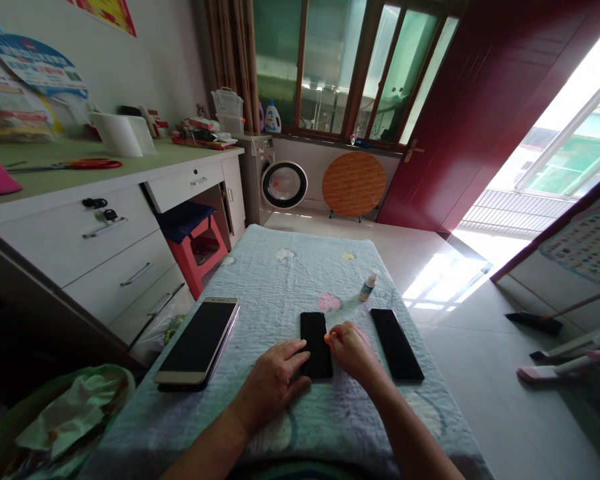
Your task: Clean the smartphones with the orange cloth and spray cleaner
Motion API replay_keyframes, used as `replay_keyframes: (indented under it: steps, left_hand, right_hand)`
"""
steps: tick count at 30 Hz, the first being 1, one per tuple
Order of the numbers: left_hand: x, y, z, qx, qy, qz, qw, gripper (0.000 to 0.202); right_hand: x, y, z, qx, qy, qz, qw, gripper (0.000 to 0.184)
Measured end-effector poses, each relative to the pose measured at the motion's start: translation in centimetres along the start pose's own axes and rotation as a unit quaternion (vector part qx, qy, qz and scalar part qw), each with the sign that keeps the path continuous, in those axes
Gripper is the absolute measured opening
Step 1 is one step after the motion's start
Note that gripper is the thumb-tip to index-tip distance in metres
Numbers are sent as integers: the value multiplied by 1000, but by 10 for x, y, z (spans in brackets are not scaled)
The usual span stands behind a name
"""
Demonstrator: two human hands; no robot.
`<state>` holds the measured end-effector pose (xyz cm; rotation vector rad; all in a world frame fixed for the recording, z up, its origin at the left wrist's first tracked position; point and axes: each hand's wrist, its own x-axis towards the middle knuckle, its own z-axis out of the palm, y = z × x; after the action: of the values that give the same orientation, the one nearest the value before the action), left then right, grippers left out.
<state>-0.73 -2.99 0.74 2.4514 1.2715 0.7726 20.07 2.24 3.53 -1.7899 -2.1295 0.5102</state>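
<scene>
Three dark phones lie on a pale blue quilted cloth (290, 280). My left hand (275, 380) rests flat with fingers spread, its fingertips on the lower left of the middle phone (315, 340). At that phone's right edge, my right hand (353, 350) is closed in a pinch on a small orange thing (327, 338) that I cannot make out. A gold-edged phone (200, 341) lies to the left, a black one (396, 343) to the right. A small white bottle (369, 285) stands beyond the right phone.
A white desk with drawers (115, 233) runs along the left, with a red stool (200, 250) under it. A green bag (55, 420) sits at the lower left. A washing machine (280, 180), a folded round table (353, 185) and a red door (480, 113) stand beyond. Mops (565, 360) lie at right.
</scene>
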Motion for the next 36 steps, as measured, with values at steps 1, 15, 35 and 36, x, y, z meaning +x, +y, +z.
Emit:
replay_keyframes:
  steps: [1, 15, 35, 36]
  left_hand:
    - [0, 0, 0, 2, -2, -1, 1000, 39]
    - [-1, 3, 0, 13, 5, -5, 1000, 36]
    - [-4, -1, 0, 49, 49, 17, 997, 47]
    - [-4, -1, 0, 48, 50, 18, 997, 49]
  right_hand:
    - [-5, 0, -1, 10, -4, 1, 1000, 25]
    - [-58, -4, -24, 79, -130, -41, 988, 20]
    - [-35, -7, 0, 584, -45, 126, 801, 35]
    - [-36, -9, 0, 608, -43, 128, 782, 36]
